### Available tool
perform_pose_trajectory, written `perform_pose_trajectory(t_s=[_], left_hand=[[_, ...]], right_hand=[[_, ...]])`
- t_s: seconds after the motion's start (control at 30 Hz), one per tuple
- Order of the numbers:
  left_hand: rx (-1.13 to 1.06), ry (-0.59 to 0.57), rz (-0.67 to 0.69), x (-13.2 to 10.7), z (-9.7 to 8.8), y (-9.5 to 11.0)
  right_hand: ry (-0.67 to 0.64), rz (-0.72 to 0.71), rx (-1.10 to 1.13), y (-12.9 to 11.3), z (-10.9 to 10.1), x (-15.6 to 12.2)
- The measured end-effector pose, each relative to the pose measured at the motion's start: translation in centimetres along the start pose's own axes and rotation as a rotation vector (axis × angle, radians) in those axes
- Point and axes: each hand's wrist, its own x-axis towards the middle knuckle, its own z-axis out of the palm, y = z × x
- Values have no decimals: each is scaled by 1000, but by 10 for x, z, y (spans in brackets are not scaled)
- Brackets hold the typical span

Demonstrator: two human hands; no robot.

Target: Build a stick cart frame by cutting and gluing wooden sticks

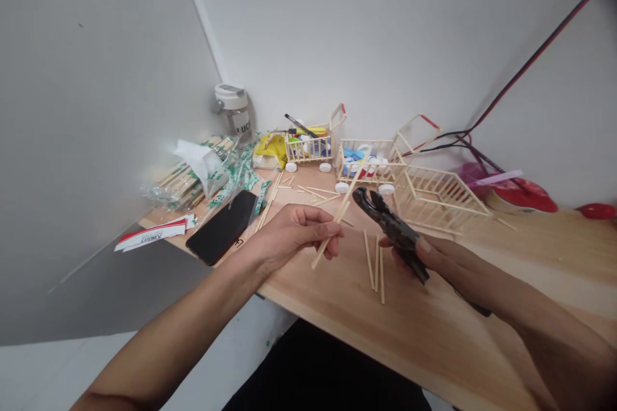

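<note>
My left hand pinches a thin wooden stick that slants up to the right above the wooden table. My right hand grips the handles of black pliers, whose jaws sit right beside the upper part of the stick. Three loose sticks lie on the table just below both hands.
Small stick-built carts with bottle-cap wheels hold coloured bits, and an open stick frame stands behind the hands. A black phone, wrapped chopstick packs, a jar, red lids and cables crowd the back and left.
</note>
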Motion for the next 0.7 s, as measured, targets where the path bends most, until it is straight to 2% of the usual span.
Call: perform_pose_trajectory(t_s=[0.07, 0.23, 0.7], left_hand=[[2, -41, -26, 2, 3, -2], [9, -90, -80, 8, 8, -7], [117, -16, -98, 8, 12, -4]], right_hand=[[-86, -3, -15, -1, 0, 0], [-76, -13, -55, -1, 0, -1], [-156, 60, 5, -4, 5, -1]])
